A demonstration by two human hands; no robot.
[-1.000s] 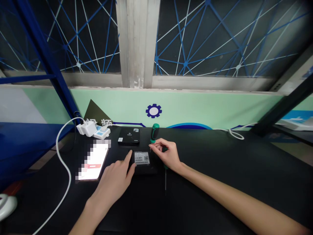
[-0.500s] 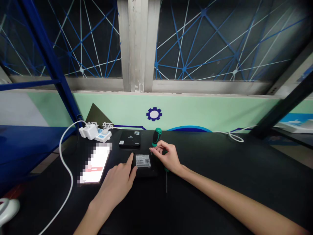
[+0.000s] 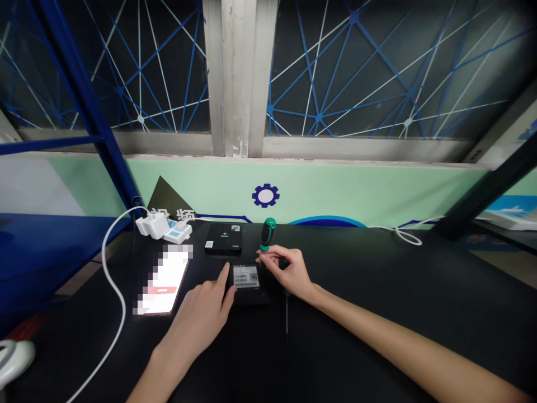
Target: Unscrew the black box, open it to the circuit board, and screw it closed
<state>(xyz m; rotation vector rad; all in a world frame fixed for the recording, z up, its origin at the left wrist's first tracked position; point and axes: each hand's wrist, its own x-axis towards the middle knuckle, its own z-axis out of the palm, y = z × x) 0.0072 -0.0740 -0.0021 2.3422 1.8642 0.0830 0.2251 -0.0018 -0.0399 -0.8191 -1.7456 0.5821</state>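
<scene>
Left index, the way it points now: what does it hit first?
The black electronics box with the barcode label. The left index fingertip is already at its corner, possibly touching; depth is hard to judge.

Two bare hands (image 3: 199,313). Two black boxes (image 3: 223,238), with one printed label (image 3: 246,276) on the nearer box. Two green-handled screwdrivers (image 3: 268,234). One smartphone (image 3: 163,282). One white charger (image 3: 151,225), one white power strip (image 3: 177,230), one white cable (image 3: 109,280). One black tabletop (image 3: 377,291). Two window panes (image 3: 356,67), one blue gear emblem (image 3: 265,195), one blue steel upright (image 3: 79,95).
</scene>
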